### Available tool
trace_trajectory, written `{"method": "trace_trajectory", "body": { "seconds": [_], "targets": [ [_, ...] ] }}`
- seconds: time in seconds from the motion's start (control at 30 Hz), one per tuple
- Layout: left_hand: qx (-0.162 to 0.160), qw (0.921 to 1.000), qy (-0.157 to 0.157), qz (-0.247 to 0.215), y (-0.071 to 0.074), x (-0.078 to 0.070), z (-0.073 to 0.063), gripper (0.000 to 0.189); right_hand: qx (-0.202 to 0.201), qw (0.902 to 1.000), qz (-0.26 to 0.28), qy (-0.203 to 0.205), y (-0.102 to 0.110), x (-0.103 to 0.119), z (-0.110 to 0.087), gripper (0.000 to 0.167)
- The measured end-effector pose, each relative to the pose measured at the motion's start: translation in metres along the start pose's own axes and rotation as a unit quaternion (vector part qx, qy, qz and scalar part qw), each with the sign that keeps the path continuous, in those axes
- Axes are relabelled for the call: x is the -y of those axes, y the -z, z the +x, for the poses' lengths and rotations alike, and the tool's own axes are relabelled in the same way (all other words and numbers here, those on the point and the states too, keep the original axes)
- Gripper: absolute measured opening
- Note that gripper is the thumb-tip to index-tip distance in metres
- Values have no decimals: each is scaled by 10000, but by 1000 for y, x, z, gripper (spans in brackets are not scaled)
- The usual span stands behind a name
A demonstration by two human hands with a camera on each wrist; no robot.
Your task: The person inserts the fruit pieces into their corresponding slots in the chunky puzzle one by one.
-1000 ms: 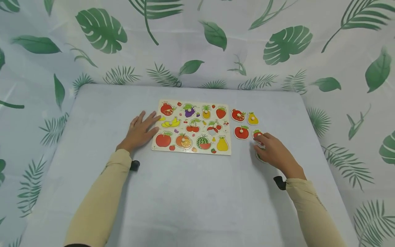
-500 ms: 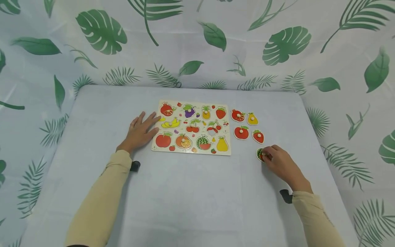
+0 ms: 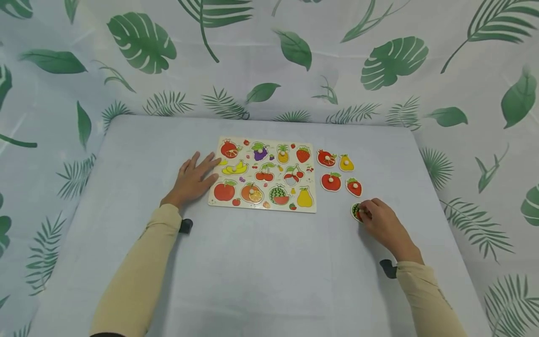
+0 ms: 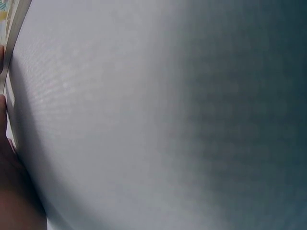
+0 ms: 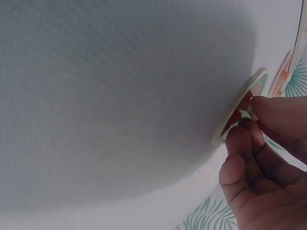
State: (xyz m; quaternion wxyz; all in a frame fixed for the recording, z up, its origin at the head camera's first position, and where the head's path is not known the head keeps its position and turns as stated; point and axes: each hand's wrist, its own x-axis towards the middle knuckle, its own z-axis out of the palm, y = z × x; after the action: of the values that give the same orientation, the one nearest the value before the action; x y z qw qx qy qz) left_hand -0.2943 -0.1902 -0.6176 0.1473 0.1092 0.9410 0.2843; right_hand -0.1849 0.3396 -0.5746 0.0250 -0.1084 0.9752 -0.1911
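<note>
In the head view my right hand (image 3: 385, 228) is at the watermelon puzzle piece (image 3: 355, 212), right of the board. Seen from the right wrist, thumb and fingertips pinch the knob of that watermelon piece (image 5: 236, 105), which stands tilted; whether it still touches the cloth I cannot tell. My left hand (image 3: 191, 181) rests with spread, straight fingers on the left edge of the fruit puzzle board (image 3: 257, 206). Knobs show on the board's grapes, bananas, orange and pineapple, among others. Only a strip of the left hand (image 4: 19, 196) and the board's edge (image 4: 18, 21) appear in the left wrist view.
Loose knobbed pieces lie right of the board: a pomegranate (image 3: 324, 160), a pear (image 3: 346, 164), an apple (image 3: 326, 183) and a strawberry (image 3: 355, 189). A pale cloth covers the table (image 3: 261, 267). Behind it hangs a leaf-patterned curtain (image 3: 236, 75).
My right hand has moved from over the strawberry piece down and right to the watermelon piece, and its fingers have closed on the knob. The left hand has stayed on the board.
</note>
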Motion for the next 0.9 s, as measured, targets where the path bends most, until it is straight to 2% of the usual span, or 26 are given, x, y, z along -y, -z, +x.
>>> {"method": "trace_trajectory", "body": {
  "seconds": [0.4, 0.63, 0.9],
  "targets": [
    [59, 10000, -18, 21, 2, -1, -1, 63, 118, 9999, -50, -95, 2, -2, -2, 17],
    [50, 10000, 4, 26, 2, -2, -2, 63, -34, 9998, -65, 161, 4, 3, 3, 17],
    [18, 10000, -44, -43, 3, -2, -2, 63, 50, 9995, -137, 279, 4, 18, 16, 19]
  ]
}}
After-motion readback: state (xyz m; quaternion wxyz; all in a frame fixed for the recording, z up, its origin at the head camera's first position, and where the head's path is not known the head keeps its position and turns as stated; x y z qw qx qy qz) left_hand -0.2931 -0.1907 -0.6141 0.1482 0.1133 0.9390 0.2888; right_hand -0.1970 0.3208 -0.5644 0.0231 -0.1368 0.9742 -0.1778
